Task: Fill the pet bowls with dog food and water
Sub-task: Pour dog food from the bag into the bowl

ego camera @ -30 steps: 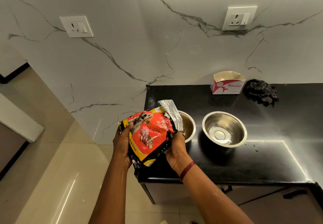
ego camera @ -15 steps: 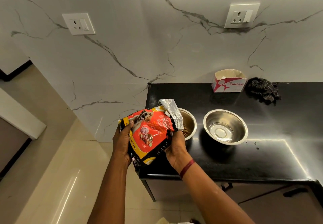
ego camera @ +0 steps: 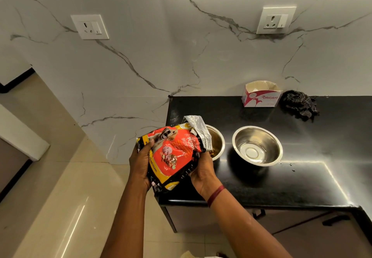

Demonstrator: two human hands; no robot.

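An orange and black dog food bag [ego camera: 173, 155] is tilted with its torn silver mouth over the left steel bowl [ego camera: 218, 143]. My left hand [ego camera: 141, 163] grips the bag's left side and my right hand [ego camera: 202, 172] holds its lower right side. Brown kibble lies in the left bowl, which the bag half hides. The right steel bowl [ego camera: 257, 146] stands beside it on the black counter [ego camera: 302, 181] and looks to hold a little clear water.
A red and white cardboard box [ego camera: 261, 94] and a dark checked cloth [ego camera: 300, 105] sit at the counter's back by the marble wall. Two wall sockets are above. Water drops lie right of the bowls. The counter's left edge drops to a beige tiled floor.
The bag has stayed tipped over the left bowl with both hands in the same grip. Kibble has become visible in that bowl.
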